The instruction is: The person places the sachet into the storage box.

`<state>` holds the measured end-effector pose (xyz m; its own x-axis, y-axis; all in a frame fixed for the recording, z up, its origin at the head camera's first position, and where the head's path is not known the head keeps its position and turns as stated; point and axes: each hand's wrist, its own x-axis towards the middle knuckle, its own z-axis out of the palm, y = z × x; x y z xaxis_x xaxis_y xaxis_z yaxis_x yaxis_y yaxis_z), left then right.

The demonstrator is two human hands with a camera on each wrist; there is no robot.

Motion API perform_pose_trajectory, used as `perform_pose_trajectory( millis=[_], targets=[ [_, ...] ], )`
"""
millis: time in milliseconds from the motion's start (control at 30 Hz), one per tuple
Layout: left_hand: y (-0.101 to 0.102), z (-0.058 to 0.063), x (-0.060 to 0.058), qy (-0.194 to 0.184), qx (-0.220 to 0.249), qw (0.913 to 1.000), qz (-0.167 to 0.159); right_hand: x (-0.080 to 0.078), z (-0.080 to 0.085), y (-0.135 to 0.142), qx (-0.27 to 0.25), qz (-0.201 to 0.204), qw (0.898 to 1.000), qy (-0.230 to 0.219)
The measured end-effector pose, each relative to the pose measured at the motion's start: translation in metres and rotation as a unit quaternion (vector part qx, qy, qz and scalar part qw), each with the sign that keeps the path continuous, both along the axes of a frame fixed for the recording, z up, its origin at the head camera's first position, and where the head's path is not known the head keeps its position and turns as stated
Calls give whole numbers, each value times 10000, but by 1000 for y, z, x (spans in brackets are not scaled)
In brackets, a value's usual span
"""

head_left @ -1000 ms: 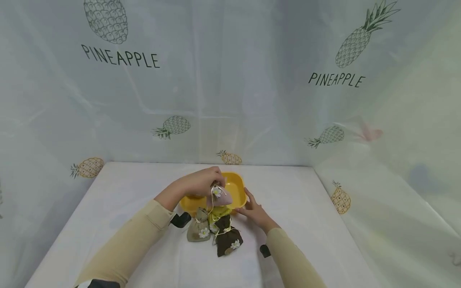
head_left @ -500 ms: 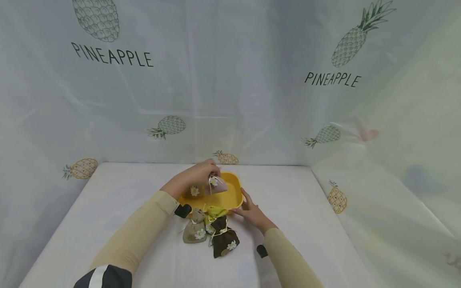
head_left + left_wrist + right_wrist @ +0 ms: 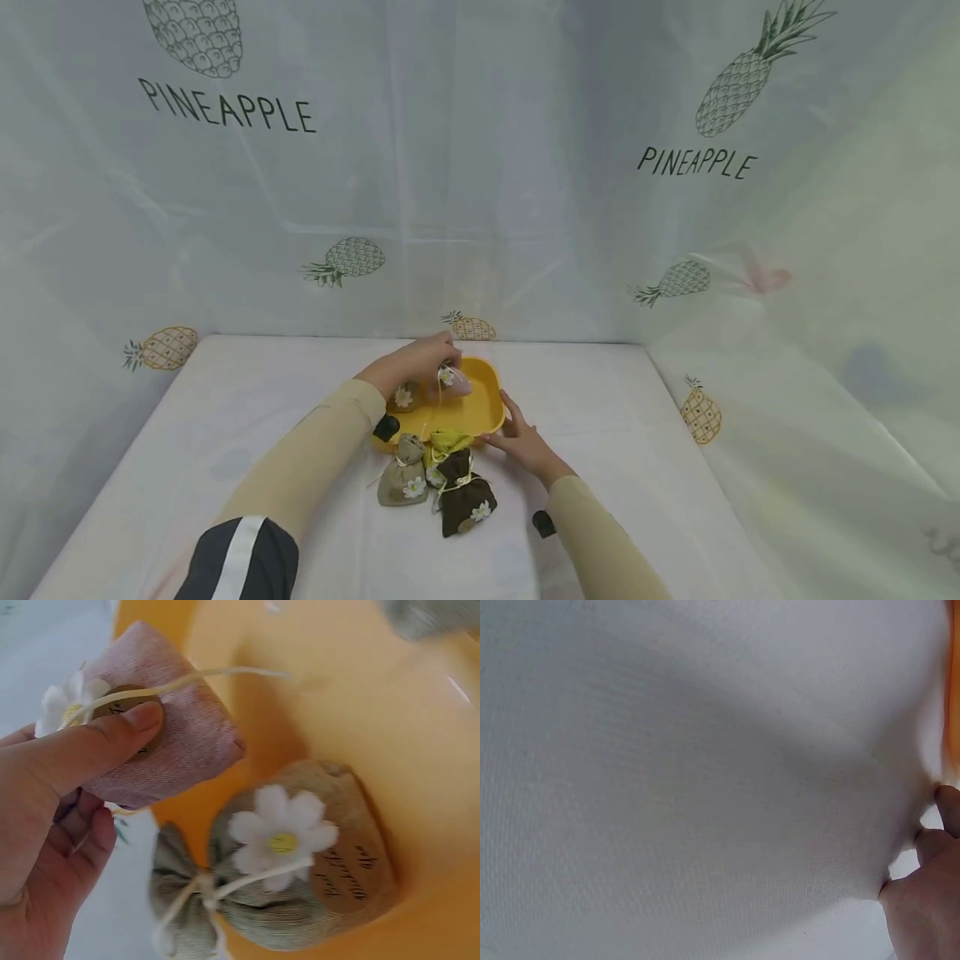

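In the head view, my left hand (image 3: 431, 354) is over the back left of a yellow tray (image 3: 487, 408). It holds a pink drawstring sachet (image 3: 169, 727) with a white flower, the thumb pressed on its round tag. Below the pink one, a grey-brown sachet (image 3: 300, 907) lies inside the tray, its tied neck toward the hand. My right hand (image 3: 527, 446) cups the tray's front right corner, thumb along the front and fingers along the side. In the right wrist view only bent fingers (image 3: 934, 844) show beside the tray's orange-looking edge (image 3: 952, 690).
In front of the tray lie a beige sachet (image 3: 405, 479), a yellow-green sachet (image 3: 448, 443) and a dark brown sachet (image 3: 465, 500), close together. White cloth (image 3: 585, 392) covers the table. A pineapple-print curtain (image 3: 510, 208) hangs behind and at the sides.
My left hand has carried the pink sachet from the tray's front edge back and slightly left, over the tray. The right hand keeps its place at the corner.
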<state>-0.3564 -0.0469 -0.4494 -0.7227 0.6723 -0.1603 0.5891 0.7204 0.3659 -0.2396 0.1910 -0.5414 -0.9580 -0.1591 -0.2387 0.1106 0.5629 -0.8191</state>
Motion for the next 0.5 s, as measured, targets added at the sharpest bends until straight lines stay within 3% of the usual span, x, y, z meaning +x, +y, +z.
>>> perform_pose_trajectory(
  millis=[333,500],
  targets=[
    [-3,-26,-3,725,-771,9942,-215,2,-1,0,-64,5,10000,-75],
    [-4,-31,-4,834,-789,9931,-248,0,-2,-1,37,19,10000,-57]
  ],
)
